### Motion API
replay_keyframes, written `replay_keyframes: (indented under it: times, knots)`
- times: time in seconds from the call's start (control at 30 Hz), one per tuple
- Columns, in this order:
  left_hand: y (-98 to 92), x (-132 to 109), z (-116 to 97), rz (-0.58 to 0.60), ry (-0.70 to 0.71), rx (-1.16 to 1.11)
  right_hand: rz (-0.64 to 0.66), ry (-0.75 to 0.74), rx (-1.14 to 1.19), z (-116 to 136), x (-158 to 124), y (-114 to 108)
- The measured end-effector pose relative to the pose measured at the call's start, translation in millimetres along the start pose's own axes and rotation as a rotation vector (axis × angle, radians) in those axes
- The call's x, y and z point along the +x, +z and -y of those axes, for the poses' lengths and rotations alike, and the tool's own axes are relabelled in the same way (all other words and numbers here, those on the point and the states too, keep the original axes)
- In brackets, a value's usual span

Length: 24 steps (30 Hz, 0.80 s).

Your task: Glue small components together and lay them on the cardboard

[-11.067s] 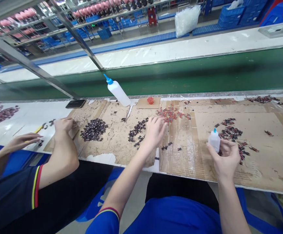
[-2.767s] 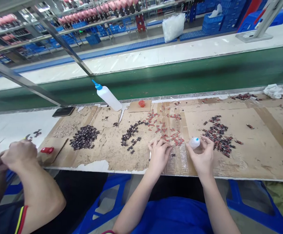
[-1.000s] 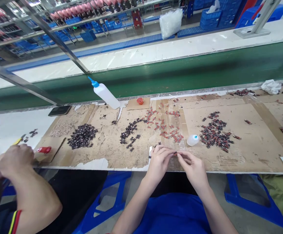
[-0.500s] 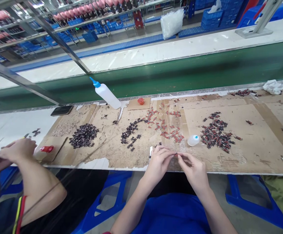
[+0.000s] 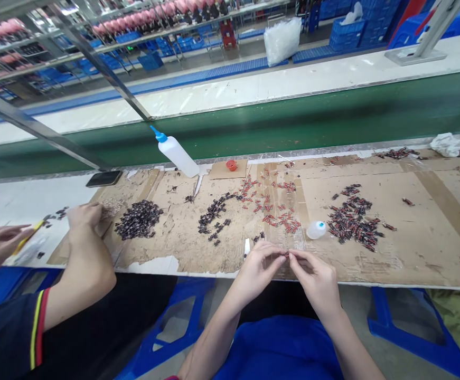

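Observation:
My left hand (image 5: 258, 266) and my right hand (image 5: 316, 274) meet fingertip to fingertip at the near edge of the cardboard-covered bench (image 5: 404, 248). Both pinch one tiny dark-and-red part (image 5: 286, 255) between them. A small white squeeze bottle with a blue tip (image 5: 316, 230) lies on its side just beyond my right hand. Scattered red parts (image 5: 277, 203) lie straight ahead, with a small dark pile (image 5: 214, 216) to their left and a mixed dark and red pile (image 5: 352, 221) to the right.
A co-worker's hand (image 5: 84, 215) reaches beside a big dark pile (image 5: 138, 219); their other hand (image 5: 0, 245) holds a yellow tool. A large white bottle with blue nozzle (image 5: 176, 153), a red cap (image 5: 232, 165) and a phone (image 5: 103, 178) stand at the bench's back. A green conveyor (image 5: 293, 121) runs behind.
My hands stay pinched together on the small part, shifted slightly nearer. The co-worker's hand has reached forward onto the cardboard beside the dark pile, hiding the red item there.

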<state>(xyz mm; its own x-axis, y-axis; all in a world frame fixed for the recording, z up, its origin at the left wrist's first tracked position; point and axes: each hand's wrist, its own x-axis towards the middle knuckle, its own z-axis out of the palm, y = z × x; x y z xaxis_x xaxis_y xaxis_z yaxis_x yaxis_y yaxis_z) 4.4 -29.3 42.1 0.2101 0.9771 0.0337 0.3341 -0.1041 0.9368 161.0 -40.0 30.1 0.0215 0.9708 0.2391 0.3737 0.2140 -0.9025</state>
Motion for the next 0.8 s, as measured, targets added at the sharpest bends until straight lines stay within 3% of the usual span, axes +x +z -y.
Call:
replay_keyframes:
  times: [0.17, 0.33, 0.43, 0.67, 0.8]
  knots:
    - [3.6, 0, 0, -0.067, -0.043, -0.05, 0.016, 0.032, 0.039, 0, 4, -2]
    - [6.5, -1, -2, -0.041, -0.068, -0.023, 0.198, 0.268, 0.252, -5, 12, -9]
    - [7.3, -2, -6, -0.031, -0.066, 0.013, 0.218, 0.354, 0.324, -7, 16, -11]
    - [14.6, -4, -7, -0.051, 0.009, 0.095, 0.16, 0.365, 0.328, -5, 13, -8]
    - [24.5, -1, -4, -0.032, 0.057, 0.053, 0.123, 0.304, 0.239, -10, 10, -24]
